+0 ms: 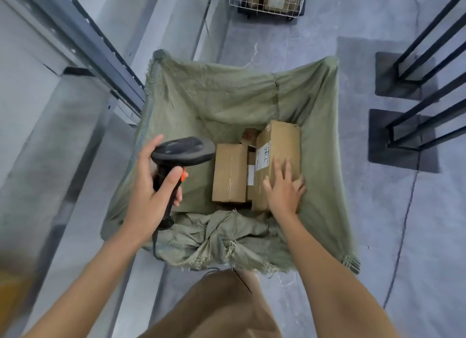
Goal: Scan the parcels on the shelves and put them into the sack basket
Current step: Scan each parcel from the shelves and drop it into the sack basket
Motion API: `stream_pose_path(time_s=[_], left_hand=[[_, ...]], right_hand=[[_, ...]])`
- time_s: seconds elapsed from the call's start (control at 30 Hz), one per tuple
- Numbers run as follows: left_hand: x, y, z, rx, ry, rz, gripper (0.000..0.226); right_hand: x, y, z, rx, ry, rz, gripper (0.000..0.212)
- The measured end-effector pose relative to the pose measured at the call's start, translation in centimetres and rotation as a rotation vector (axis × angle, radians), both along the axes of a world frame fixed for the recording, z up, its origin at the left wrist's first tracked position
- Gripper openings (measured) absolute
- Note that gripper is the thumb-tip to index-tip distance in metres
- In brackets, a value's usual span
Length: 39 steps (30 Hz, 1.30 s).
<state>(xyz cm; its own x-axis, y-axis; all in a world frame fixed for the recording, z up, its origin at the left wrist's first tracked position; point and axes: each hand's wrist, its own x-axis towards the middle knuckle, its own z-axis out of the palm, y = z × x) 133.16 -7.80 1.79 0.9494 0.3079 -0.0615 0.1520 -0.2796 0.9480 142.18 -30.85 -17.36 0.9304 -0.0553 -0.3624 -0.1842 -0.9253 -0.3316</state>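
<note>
Brown cardboard parcels (230, 172): about 4 lie in green woven sack basket (325, 141); right hand (285, 186) flat on largest, left hand (148, 186) gripping black handheld scanner (182, 151); shelves unseen.

sack basket (176, 106) open-topped, parcels (230, 171) crowding floor

Single head-worn wide-angle view, looking steeply down and slightly forward from above the person's own torso. Both forearms enter from the bottom edge, hands close to the lens. The open olive-green woven sack basket (227, 103) fills the centre, seen almost straight from above. Grey floor (378, 224) surrounds it; edges bend with lens distortion. Far top edge catches a white wire-mesh cart (267, 0). No second view to overlap.
</note>
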Motion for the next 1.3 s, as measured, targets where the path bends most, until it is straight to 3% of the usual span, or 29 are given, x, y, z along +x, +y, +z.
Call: stream_pose_path(time_s=[0.2, 0.33, 0.77, 1.13, 1.3], left_hand=[[1.9, -0.3, -0.8, 0.027, 0.028, 0.004, 0.047], [2.1, -0.6, -1.3, 0.013, 0.048, 0.031, 0.056], [-1.0, 0.0, -2.2, -0.03, 0.018, 0.15, 0.053], [-8.5, 2.7, -1.6, -0.079, -0.106, 0.322, 0.052], [-14.2, 3.4, -1.2, -0.057, -0.17, 0.367, 0.053]], right_hand=[[0.1, 0.7, -1.7, -0.044, -0.01, 0.052, 0.069], [0.0, 0.8, -1.5, -0.038, -0.029, 0.058, 0.07], [0.5, 2.0, -1.6, -0.118, -0.094, 0.223, 0.078], [-0.3, 2.8, 0.4, -0.222, -0.076, 0.28, 0.083], [-3.0, 5.1, 5.0, -0.176, -0.205, 0.362, 0.08]])
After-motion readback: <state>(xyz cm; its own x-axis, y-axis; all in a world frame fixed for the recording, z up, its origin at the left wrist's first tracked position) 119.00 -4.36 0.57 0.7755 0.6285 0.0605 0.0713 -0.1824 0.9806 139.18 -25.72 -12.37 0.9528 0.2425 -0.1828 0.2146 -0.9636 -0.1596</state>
